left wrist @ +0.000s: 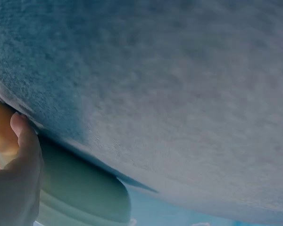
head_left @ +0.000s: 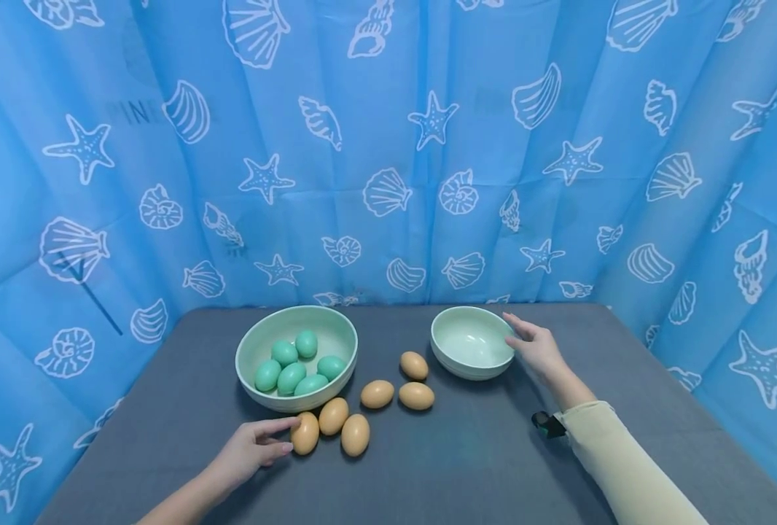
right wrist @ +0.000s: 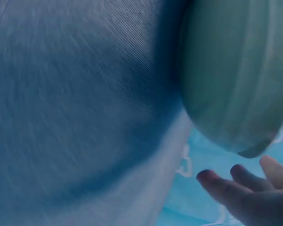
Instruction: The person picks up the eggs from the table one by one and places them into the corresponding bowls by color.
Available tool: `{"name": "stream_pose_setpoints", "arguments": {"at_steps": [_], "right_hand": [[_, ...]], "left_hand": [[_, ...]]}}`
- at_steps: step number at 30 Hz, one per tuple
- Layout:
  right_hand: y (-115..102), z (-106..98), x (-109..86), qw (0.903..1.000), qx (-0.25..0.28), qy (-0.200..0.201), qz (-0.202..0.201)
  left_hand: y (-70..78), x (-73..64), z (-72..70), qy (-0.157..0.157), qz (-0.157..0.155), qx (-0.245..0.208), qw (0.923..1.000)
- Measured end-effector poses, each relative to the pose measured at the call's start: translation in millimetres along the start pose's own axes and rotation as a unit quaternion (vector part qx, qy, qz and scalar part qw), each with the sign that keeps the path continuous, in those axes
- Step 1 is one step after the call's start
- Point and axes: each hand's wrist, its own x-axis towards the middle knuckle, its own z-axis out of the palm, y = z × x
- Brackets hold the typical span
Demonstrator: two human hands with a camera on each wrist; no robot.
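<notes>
My left hand (head_left: pixel 248 453) is at a brown egg (head_left: pixel 305 433), the leftmost of several on the table. Its index finger reaches the egg's upper side, and the thumb lies near the lower left side. Close behind stands a large pale green bowl (head_left: pixel 246 368) with several green eggs (head_left: pixel 291 379) inside. At the right, my right hand (head_left: pixel 538 348) has its fingers spread by the rim of a smaller pale green bowl (head_left: pixel 472 341) with nothing in it. In the right wrist view, the fingers (right wrist: pixel 221 188) show just beyond this bowl's outer wall (right wrist: pixel 226 70).
More brown eggs (head_left: pixel 355 435) lie in front of the large bowl, and others (head_left: pixel 416 396) lie between the two bowls. A dark grey cloth (head_left: pixel 467 467) covers the table. Behind it hangs a blue curtain (head_left: pixel 336 219) with white shells and starfish.
</notes>
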Motion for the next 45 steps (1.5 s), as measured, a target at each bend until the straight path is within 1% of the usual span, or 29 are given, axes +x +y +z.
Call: {"name": "stream_pose_setpoints", "arguments": {"at_steps": [2, 6, 8, 11, 17, 20, 24, 26, 29, 32, 35, 39, 42, 45], "right_hand": [[5.9, 2.8, 1.9, 0.9994, 0.024, 0.009, 0.022], [13.0, 8.5, 3.2, 0.995, 0.084, 0.026, 0.047], [14.4, 10.5, 3.5, 0.9927, 0.104, 0.034, 0.051], [14.2, 12.6, 4.9, 0.9897, 0.121, 0.048, 0.06], [13.3, 13.6, 8.6, 0.9857, 0.139, 0.056, 0.077], [14.2, 13.1, 9.5, 0.9861, 0.135, 0.056, 0.081], [14.9, 11.9, 9.9, 0.9882, 0.116, 0.051, 0.086], [15.0, 11.7, 9.9, 0.9879, 0.116, 0.051, 0.09], [14.8, 12.7, 9.2, 0.9858, 0.13, 0.051, 0.093], [14.0, 13.8, 9.2, 0.9822, 0.151, 0.052, 0.1], [13.0, 13.8, 9.6, 0.9799, 0.159, 0.053, 0.108], [11.9, 12.8, 8.7, 0.9812, 0.151, 0.049, 0.11], [11.4, 12.2, 7.9, 0.9815, 0.147, 0.049, 0.112], [11.9, 11.4, 8.1, 0.9806, 0.15, 0.05, 0.116]], "left_hand": [[1.2, 0.9, 3.8, 0.006, 0.003, 0.004, 1.0], [2.2, 3.3, 9.4, 0.012, 0.016, 0.007, 0.9998], [2.4, 4.9, 11.4, 0.01, 0.025, 0.008, 0.9996], [3.4, 6.9, 14.2, 0.013, 0.029, 0.012, 0.9994], [4.9, 9.8, 18.7, 0.023, 0.032, 0.017, 0.9991], [5.4, 11.0, 20.6, 0.029, 0.037, 0.019, 0.9987], [6.6, 12.1, 22.7, 0.037, 0.059, 0.031, 0.9971], [7.7, 12.1, 23.6, 0.042, 0.067, 0.034, 0.9963], [9.2, 11.7, 24.8, 0.044, 0.071, 0.04, 0.9957], [9.5, 11.8, 25.3, 0.039, 0.075, 0.049, 0.9952], [9.1, 12.8, 25.7, 0.034, 0.073, 0.042, 0.9959], [8.7, 12.8, 25.8, 0.03, 0.057, 0.021, 0.9977], [8.8, 10.8, 25.1, 0.024, 0.05, 0.017, 0.9983], [10.4, 7.8, 23.5, 0.022, 0.054, 0.017, 0.9981]]}}
